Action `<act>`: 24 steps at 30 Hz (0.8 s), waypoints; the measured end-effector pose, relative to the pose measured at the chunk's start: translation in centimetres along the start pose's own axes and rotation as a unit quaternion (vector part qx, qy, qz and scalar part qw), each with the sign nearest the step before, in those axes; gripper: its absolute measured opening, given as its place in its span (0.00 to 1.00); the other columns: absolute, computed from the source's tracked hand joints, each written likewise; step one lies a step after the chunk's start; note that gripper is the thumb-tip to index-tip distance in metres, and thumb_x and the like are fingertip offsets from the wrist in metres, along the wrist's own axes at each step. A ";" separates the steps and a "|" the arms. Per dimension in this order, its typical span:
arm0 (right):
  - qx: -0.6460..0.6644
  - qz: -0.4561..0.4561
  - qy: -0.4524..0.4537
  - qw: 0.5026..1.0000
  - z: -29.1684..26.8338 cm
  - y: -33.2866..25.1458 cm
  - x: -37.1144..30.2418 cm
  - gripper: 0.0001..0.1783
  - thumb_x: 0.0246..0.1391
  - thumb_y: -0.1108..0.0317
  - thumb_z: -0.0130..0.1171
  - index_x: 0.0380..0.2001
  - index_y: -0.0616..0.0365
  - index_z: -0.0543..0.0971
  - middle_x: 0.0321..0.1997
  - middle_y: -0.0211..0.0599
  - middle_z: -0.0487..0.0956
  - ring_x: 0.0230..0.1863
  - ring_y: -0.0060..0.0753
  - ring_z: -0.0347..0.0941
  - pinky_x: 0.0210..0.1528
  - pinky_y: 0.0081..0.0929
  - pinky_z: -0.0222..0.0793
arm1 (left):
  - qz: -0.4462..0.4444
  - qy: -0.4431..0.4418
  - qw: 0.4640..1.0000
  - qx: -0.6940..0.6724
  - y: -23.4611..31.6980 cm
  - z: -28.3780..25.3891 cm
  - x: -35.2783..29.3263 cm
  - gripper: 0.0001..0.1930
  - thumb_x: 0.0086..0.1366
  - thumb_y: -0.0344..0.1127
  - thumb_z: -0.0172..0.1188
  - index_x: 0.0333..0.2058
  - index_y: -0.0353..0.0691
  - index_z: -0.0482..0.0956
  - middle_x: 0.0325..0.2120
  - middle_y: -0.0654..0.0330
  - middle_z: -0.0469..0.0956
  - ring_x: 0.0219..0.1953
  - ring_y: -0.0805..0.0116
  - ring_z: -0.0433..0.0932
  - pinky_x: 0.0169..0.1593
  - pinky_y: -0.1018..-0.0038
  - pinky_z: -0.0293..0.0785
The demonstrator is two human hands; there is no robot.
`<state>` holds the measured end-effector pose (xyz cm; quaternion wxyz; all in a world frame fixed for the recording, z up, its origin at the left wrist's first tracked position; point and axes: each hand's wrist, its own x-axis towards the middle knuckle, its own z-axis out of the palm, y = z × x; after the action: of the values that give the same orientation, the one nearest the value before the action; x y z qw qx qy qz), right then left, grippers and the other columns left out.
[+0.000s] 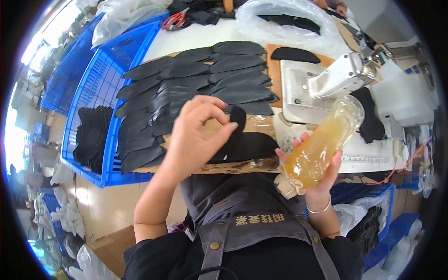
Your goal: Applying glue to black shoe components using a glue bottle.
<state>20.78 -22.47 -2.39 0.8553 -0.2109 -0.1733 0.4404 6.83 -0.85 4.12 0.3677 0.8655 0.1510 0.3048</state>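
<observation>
My left hand (200, 133) is raised over the front of the work board, thumb and forefinger pinched on the edge of a black fabric piece (238, 119). Part of that piece stands up beside the fingertips. Below it a wider black curved piece (254, 145) lies flat on the brown-taped board; whether the two are joined I cannot tell. In my right hand (326, 179) is a clear plastic bottle (317, 151) of yellowish liquid, gripped from below. The bottle is tilted, with its taped, narrower end (289, 185) toward me and its broad base up to the right.
Overlapping rows of dark cut pieces (186, 72) cover the board. A blue crate (105, 65) with stacked black pieces (94, 135) stands left. A white machine (338, 77) is at right, with black pieces (368, 114) nearby. Red-handled scissors (175, 20) and plastic bags (289, 11) lie at the back.
</observation>
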 end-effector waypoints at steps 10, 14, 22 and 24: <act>-0.011 0.000 0.001 1.000 0.1 -0.1 0.2 0.39 0.54 0.40 0.49 0.63 0.46 0.54 0.54 0.34 0.69 0.56 0.38 0.67 0.62 0.66 0.47 | 0.001 0.095 0.995 -0.019 3.0 -6.1 -1.1 0.07 0.49 0.25 0.64 0.24 0.38 0.73 0.35 0.61 0.75 0.30 0.78 0.68 0.33 0.82 0.63; -0.002 0.001 -0.007 1.000 0.0 -0.1 0.2 0.39 0.54 0.41 0.49 0.63 0.46 0.54 0.54 0.35 0.69 0.56 0.40 0.67 0.62 0.66 0.47 | 0.010 0.016 0.999 -0.051 5.2 -4.5 0.1 0.08 0.47 0.20 0.61 0.24 0.36 0.71 0.38 0.57 0.74 0.31 0.80 0.67 0.36 0.84 0.64; 0.011 0.003 -0.006 1.000 -0.2 0.0 0.5 0.37 0.56 0.40 0.46 0.62 0.48 0.56 0.55 0.37 0.69 0.56 0.42 0.67 0.61 0.67 0.48 | 0.022 -0.057 0.981 -0.181 6.5 -0.6 2.9 0.06 0.53 0.22 0.61 0.27 0.36 0.72 0.36 0.60 0.74 0.29 0.83 0.67 0.33 0.86 0.64; 0.028 0.006 -0.007 1.000 -0.4 0.0 0.5 0.36 0.56 0.41 0.45 0.62 0.47 0.55 0.56 0.39 0.69 0.57 0.43 0.66 0.61 0.64 0.51 | 0.027 -0.067 0.981 -0.181 6.1 0.4 3.0 0.06 0.54 0.24 0.62 0.28 0.37 0.72 0.36 0.61 0.74 0.29 0.84 0.66 0.33 0.86 0.64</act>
<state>21.25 -22.11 -2.73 0.8569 -0.1852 -0.1657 0.4516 9.64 -3.81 9.63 0.5193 0.8069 0.0450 0.2778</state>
